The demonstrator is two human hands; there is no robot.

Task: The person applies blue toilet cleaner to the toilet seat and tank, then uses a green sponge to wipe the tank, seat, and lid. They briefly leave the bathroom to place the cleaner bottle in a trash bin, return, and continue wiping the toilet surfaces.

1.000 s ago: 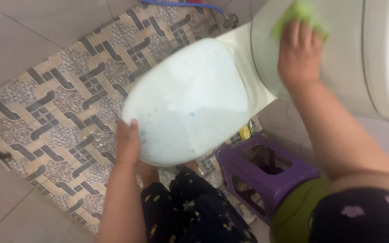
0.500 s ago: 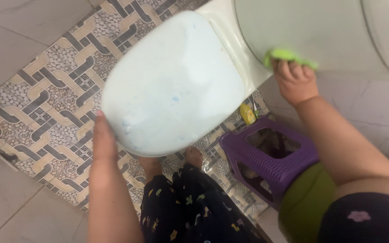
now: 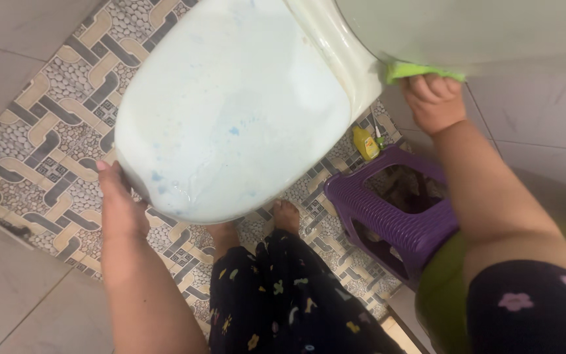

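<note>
pale blue plastic made up the toilet lid (image 3: 237, 108), which you held lifted and tilted over the patterned tile floor (image 3: 47, 137), still joined at its upper right to the cream seat rim (image 3: 345, 65). your left hand (image 3: 120, 203) gripped the lid's lower left edge, thumb wrapped over the rim and fingers closed behind it, out of view. your right hand (image 3: 432, 98) was curled shut around a green cloth (image 3: 414, 70), pressing it against the underside of the grey-white surface (image 3: 479, 33) at top right; the view was too tight to say for certain whether that surface was the cistern or the bowl.

handling assessment: the lid appeared stiff and fairly light, a single-hand load, but its face showed a wet sheen with blue specks, so it was judged slippery. the hinge end looked the weak point; twisting from one corner could strain it. the soundest hold was judged to be the front rim, where you already had it, with fingers hooked underneath. the cloth was soft, limp and easily bunched in the fist.

nearby stood a purple plastic stool (image 3: 394, 216), with a small yellow bottle (image 3: 365, 143) just beyond it on the floor.
</note>
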